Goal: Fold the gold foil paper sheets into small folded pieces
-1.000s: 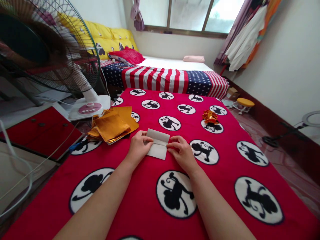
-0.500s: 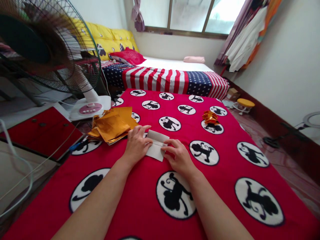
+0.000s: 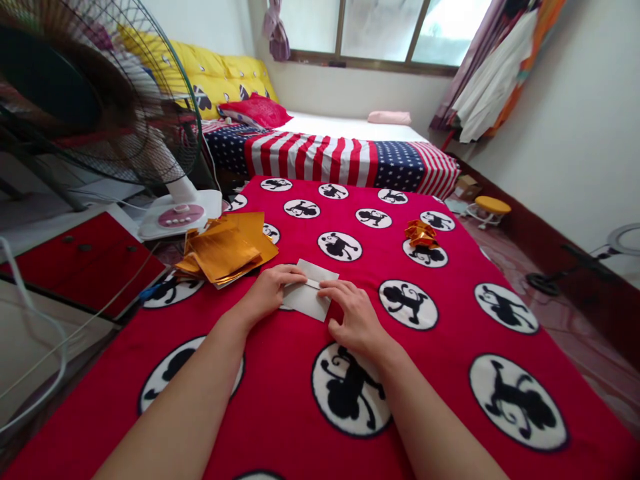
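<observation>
On the red cloth [image 3: 280,400], pale paper [image 3: 307,305] lies flat between the hands, narrow folded band running across it. Left hand [image 3: 269,291]: fingers over the paper's left side; can't tell if it's pinching. Right hand [image 3: 356,315]: fingertips on the band's right end, thumb spread apart from them, no pinch. Gold foil sheets [image 3: 227,250] piled near left hand; crumpled-looking orange foil piece [image 3: 421,233] well apart, far right.
</observation>
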`<move>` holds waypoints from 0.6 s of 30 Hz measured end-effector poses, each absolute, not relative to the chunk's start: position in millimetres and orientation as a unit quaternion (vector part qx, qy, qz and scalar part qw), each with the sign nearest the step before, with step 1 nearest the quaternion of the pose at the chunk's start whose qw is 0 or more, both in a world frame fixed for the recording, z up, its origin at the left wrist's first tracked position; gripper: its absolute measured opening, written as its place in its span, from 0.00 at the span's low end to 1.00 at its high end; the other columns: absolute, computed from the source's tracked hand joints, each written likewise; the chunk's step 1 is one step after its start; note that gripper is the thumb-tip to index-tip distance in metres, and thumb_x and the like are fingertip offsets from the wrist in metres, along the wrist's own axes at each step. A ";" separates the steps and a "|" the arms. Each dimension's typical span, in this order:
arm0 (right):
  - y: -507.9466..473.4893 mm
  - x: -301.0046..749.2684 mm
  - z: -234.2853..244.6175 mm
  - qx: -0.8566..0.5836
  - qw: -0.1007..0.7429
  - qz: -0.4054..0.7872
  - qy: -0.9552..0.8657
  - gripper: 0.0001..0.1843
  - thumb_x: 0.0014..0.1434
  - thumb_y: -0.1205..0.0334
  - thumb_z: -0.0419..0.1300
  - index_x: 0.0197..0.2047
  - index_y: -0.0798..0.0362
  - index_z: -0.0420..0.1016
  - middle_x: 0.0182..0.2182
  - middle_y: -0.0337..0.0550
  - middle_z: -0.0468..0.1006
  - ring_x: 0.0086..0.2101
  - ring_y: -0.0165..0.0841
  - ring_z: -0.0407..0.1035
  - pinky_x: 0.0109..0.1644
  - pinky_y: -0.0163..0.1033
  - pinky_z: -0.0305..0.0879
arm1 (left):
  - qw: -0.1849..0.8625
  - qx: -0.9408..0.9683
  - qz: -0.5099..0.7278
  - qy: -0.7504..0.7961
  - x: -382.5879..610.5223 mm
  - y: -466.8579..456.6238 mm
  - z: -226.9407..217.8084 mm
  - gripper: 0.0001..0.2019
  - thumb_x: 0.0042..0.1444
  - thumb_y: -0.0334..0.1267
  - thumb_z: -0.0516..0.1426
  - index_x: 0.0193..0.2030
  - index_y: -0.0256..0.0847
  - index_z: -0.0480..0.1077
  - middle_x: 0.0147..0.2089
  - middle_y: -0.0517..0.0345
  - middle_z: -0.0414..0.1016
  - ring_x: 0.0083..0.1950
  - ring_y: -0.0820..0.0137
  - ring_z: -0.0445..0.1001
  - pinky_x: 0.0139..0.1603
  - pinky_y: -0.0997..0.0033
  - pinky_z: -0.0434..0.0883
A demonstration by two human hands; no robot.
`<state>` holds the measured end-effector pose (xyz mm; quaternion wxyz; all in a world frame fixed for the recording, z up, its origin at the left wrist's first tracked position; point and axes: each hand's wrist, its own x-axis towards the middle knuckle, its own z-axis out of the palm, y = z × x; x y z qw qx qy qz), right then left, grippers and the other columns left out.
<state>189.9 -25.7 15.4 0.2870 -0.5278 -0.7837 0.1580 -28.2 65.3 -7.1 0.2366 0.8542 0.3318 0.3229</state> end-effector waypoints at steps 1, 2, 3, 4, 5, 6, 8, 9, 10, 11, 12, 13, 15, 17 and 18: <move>-25.4 188.7 13.5 -0.530 0.295 0.158 -0.779 0.27 0.44 0.74 0.57 0.49 0.49 0.73 0.56 0.44 0.74 0.56 0.42 0.65 0.56 0.51 0.60 | 0.255 0.849 0.325 0.329 -30.5 66.5 -6.6 0.21 0.55 0.22 0.49 0.45 0.41 0.80 0.49 0.51 0.80 0.51 0.66 0.77 0.54 0.67 0.72; -25.1 188.1 11.4 -0.532 0.303 0.157 -0.775 0.27 0.45 0.74 0.57 0.50 0.49 0.73 0.56 0.45 0.74 0.57 0.42 0.65 0.56 0.51 0.61 | 0.269 0.844 0.327 0.328 -32.3 67.2 -5.6 0.20 0.56 0.24 0.49 0.45 0.40 0.80 0.50 0.50 0.80 0.51 0.66 0.77 0.54 0.67 0.72; -24.8 188.0 9.4 -0.530 0.310 0.156 -0.774 0.27 0.47 0.74 0.56 0.51 0.49 0.72 0.56 0.45 0.75 0.57 0.42 0.65 0.57 0.50 0.61 | 0.280 0.840 0.328 0.329 -33.7 67.5 -4.4 0.19 0.57 0.25 0.49 0.45 0.39 0.80 0.50 0.49 0.80 0.52 0.66 0.77 0.55 0.66 0.72; -24.5 188.5 7.5 -0.525 0.316 0.156 -0.775 0.26 0.48 0.74 0.56 0.51 0.49 0.73 0.56 0.45 0.75 0.57 0.42 0.66 0.57 0.51 0.61 | 0.288 0.837 0.328 0.330 -34.7 67.4 -3.1 0.19 0.57 0.25 0.49 0.45 0.38 0.80 0.50 0.49 0.80 0.52 0.65 0.77 0.56 0.66 0.72; -24.2 189.5 6.0 -0.519 0.320 0.157 -0.777 0.26 0.48 0.75 0.56 0.51 0.49 0.73 0.56 0.45 0.75 0.57 0.41 0.66 0.58 0.51 0.61 | 0.295 0.834 0.328 0.333 -35.3 67.2 -1.9 0.19 0.57 0.26 0.49 0.45 0.38 0.80 0.50 0.49 0.80 0.53 0.65 0.77 0.57 0.65 0.71; -23.7 190.9 4.6 -0.512 0.326 0.160 -0.779 0.27 0.48 0.75 0.55 0.51 0.49 0.73 0.56 0.45 0.75 0.57 0.41 0.66 0.58 0.51 0.61 | 0.301 0.830 0.327 0.336 -35.7 66.9 -1.0 0.19 0.57 0.26 0.50 0.45 0.38 0.80 0.51 0.49 0.80 0.54 0.64 0.76 0.59 0.64 0.70; -22.1 194.4 2.3 -0.500 0.341 0.173 -0.777 0.29 0.45 0.77 0.55 0.50 0.49 0.74 0.55 0.44 0.76 0.56 0.40 0.67 0.60 0.50 0.62 | 0.316 0.821 0.327 0.344 -36.3 66.3 -0.2 0.18 0.56 0.27 0.51 0.45 0.38 0.80 0.51 0.49 0.80 0.55 0.64 0.76 0.60 0.63 0.70; -21.0 196.3 1.0 -0.496 0.354 0.181 -0.772 0.30 0.44 0.78 0.54 0.50 0.49 0.75 0.55 0.44 0.76 0.56 0.39 0.68 0.60 0.49 0.62 | 0.325 0.816 0.326 0.348 -36.5 66.0 -0.2 0.17 0.56 0.27 0.51 0.46 0.38 0.80 0.51 0.49 0.80 0.55 0.63 0.76 0.60 0.63 0.70; -19.7 198.1 -0.5 -0.494 0.370 0.188 -0.764 0.30 0.43 0.78 0.53 0.49 0.49 0.75 0.54 0.44 0.76 0.55 0.38 0.69 0.60 0.48 0.62 | 0.334 0.811 0.327 0.352 -36.8 65.7 -0.4 0.17 0.56 0.28 0.52 0.46 0.38 0.80 0.51 0.49 0.80 0.55 0.63 0.76 0.60 0.63 0.70; -18.3 199.7 -2.2 -0.493 0.386 0.195 -0.755 0.29 0.43 0.79 0.53 0.48 0.49 0.76 0.53 0.44 0.77 0.54 0.38 0.69 0.60 0.47 0.63 | 0.344 0.805 0.329 0.354 -37.0 65.4 -0.7 0.17 0.55 0.28 0.53 0.46 0.38 0.80 0.51 0.49 0.80 0.55 0.62 0.76 0.60 0.62 0.70; -16.8 201.2 -3.9 -0.490 0.401 0.200 -0.747 0.29 0.44 0.79 0.52 0.47 0.49 0.76 0.52 0.44 0.77 0.54 0.37 0.70 0.61 0.46 0.63 | 0.354 0.800 0.331 0.354 -37.1 65.0 -1.0 0.16 0.55 0.29 0.54 0.46 0.38 0.80 0.51 0.49 0.80 0.55 0.62 0.76 0.60 0.62 0.70; -15.5 202.4 -5.6 -0.488 0.413 0.206 -0.741 0.28 0.44 0.79 0.52 0.46 0.49 0.77 0.52 0.45 0.78 0.53 0.37 0.70 0.61 0.46 0.64 | 0.363 0.795 0.335 0.353 -37.0 64.5 -1.1 0.15 0.54 0.29 0.56 0.46 0.39 0.80 0.50 0.49 0.80 0.55 0.62 0.76 0.60 0.62 0.70; -13.7 204.3 -8.0 -0.483 0.425 0.216 -0.734 0.27 0.46 0.79 0.52 0.46 0.49 0.77 0.52 0.45 0.78 0.53 0.36 0.71 0.61 0.46 0.64 | 0.377 0.788 0.343 0.346 -36.2 63.3 -0.6 0.15 0.50 0.31 0.61 0.46 0.39 0.80 0.49 0.49 0.81 0.53 0.61 0.77 0.58 0.62 0.71; -13.4 205.4 -8.3 -0.481 0.432 0.224 -0.729 0.27 0.46 0.79 0.52 0.47 0.49 0.77 0.52 0.45 0.77 0.53 0.36 0.70 0.61 0.46 0.64 | 0.381 0.786 0.352 0.337 -34.4 61.6 0.9 0.16 0.46 0.32 0.65 0.44 0.39 0.80 0.49 0.49 0.81 0.52 0.60 0.78 0.57 0.63 0.72; -13.7 205.8 -7.7 -0.482 0.435 0.227 -0.726 0.28 0.46 0.79 0.53 0.48 0.49 0.77 0.52 0.45 0.77 0.53 0.36 0.70 0.62 0.46 0.64 | 0.381 0.786 0.355 0.334 -33.2 60.5 1.9 0.16 0.45 0.32 0.66 0.44 0.39 0.80 0.48 0.48 0.81 0.51 0.60 0.78 0.56 0.63 0.72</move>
